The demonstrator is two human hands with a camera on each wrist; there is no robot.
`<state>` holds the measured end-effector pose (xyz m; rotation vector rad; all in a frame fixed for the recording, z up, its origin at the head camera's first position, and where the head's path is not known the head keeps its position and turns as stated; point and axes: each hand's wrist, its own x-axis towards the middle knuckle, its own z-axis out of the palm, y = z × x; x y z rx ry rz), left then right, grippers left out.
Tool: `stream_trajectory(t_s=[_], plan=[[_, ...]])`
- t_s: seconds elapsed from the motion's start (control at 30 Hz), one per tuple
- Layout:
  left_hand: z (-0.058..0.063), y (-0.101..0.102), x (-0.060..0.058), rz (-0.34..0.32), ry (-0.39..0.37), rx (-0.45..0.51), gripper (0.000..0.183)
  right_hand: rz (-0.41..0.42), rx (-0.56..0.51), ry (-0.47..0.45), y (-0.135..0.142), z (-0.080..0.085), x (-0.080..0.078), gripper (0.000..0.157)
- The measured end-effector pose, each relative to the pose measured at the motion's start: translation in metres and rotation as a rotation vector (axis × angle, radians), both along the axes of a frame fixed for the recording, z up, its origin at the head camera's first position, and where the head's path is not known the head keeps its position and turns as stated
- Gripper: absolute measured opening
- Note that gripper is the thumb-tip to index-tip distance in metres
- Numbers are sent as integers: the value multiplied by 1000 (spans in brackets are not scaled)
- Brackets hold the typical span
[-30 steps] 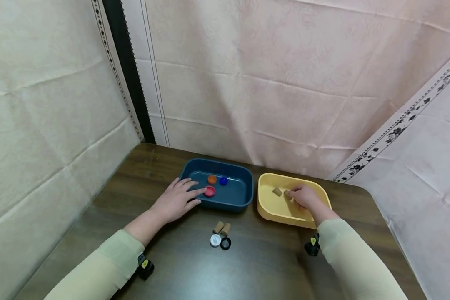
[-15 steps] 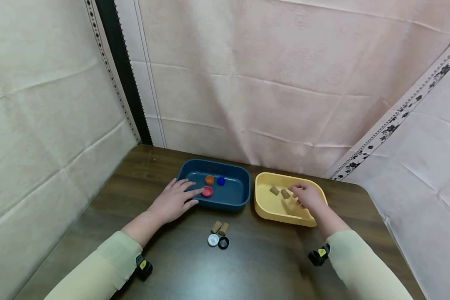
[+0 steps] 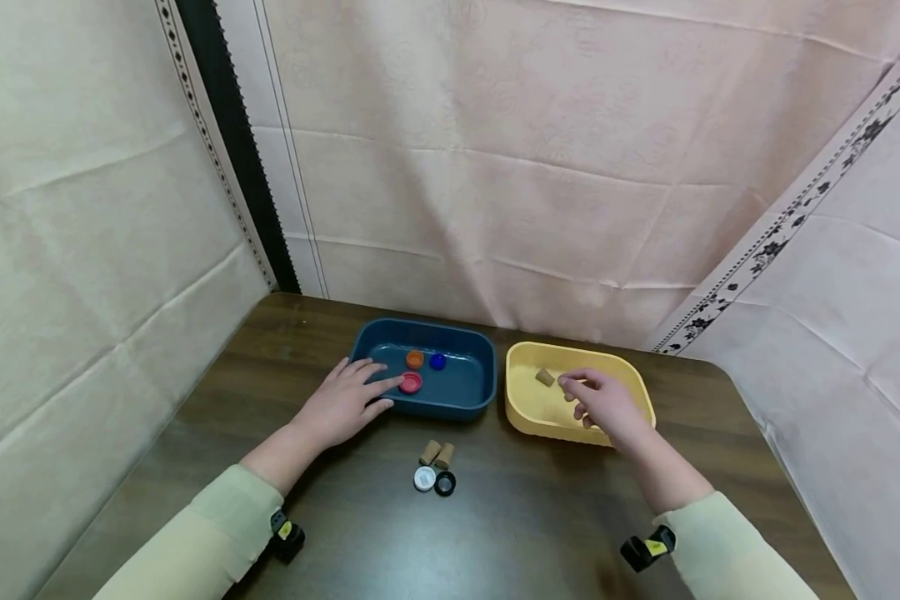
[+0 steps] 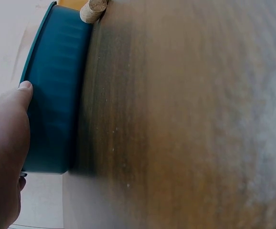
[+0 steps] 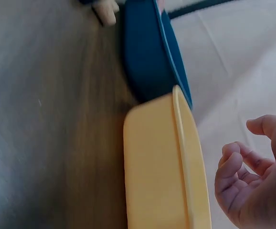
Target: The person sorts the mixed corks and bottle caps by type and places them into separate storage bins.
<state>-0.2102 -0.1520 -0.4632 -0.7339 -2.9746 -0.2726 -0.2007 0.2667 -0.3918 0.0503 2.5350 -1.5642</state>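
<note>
My left hand [image 3: 343, 404] lies spread over the left end of the blue tray [image 3: 461, 410], its thumb at the front rim. The index fingertip reaches a red bottle cap [image 3: 411, 382]; whether it touches is too small to tell. An orange cap [image 3: 415, 359] and a dark blue cap [image 3: 438, 362] sit behind it in that tray. Over the yellow tray [image 3: 543, 427] hovers my right hand [image 3: 606, 407], fingers loosely bent and holding nothing; the right wrist view shows thumb and fingers [image 5: 245, 160] apart. A cork [image 3: 544, 377] lies in the yellow tray, with another mostly hidden behind that hand.
In front of the trays, two corks [image 3: 430, 452] lie side by side on the dark wooden table [image 3: 345, 517]. Nearer to me are a white cap [image 3: 424, 478] and a black cap [image 3: 444, 483]. Pale cloth [image 3: 450, 208] hangs behind the table.
My right hand has let go of a cork in the yellow tray, lifted off it, and drawn back toward me. The left hand stays in place. The head view has shifted slightly.
</note>
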Motion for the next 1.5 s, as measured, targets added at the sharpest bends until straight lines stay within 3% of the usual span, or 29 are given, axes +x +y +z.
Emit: stream_trajectory(t_s=[0.27, 0.6, 0.73, 1.0, 1.5], plan=[[0, -2, 0, 1, -5, -2, 53, 60, 15, -18, -19, -3, 20, 33], [-5, -5, 0, 1, -10, -2, 53, 152, 43, -38, -39, -10, 35, 33], [-7, -4, 0, 1, -3, -1, 52, 166, 33, -79, -50, -19, 38, 29], [-8, -4, -1, 2, 1, 1, 52, 247, 58, -120, -73, -38, 41, 35], [-1, 1, 1, 10, 2, -15, 52, 346, 198, -41, -110, -61, 40, 21]])
